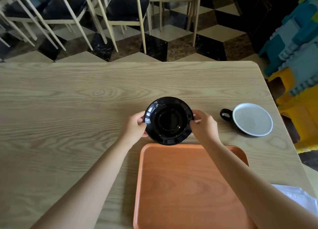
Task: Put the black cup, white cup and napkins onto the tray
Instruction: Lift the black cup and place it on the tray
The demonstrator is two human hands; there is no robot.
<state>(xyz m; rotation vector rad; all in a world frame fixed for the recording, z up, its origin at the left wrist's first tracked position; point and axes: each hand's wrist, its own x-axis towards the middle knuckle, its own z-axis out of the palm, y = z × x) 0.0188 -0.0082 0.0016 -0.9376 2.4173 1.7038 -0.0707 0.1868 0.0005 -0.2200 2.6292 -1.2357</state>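
The black cup (pixel 169 120) is a glossy cup on a black saucer, just beyond the far edge of the orange tray (pixel 185 191). My left hand (pixel 136 126) grips its left rim and my right hand (pixel 203 125) grips its right rim. Whether it rests on the table or is lifted I cannot tell. The white cup (pixel 252 119), white inside with a black handle, stands on the table to the right. White napkins (pixel 296 196) lie at the table's near right edge, partly hidden by my right arm. Nothing lies on the tray.
The wooden table (pixel 68 108) spreads wide to the left. Its right edge runs close to the white cup and the napkins. Chairs (pixel 120 13) stand on the checkered floor beyond it, and blue and yellow crates (pixel 297 65) are stacked at the right.
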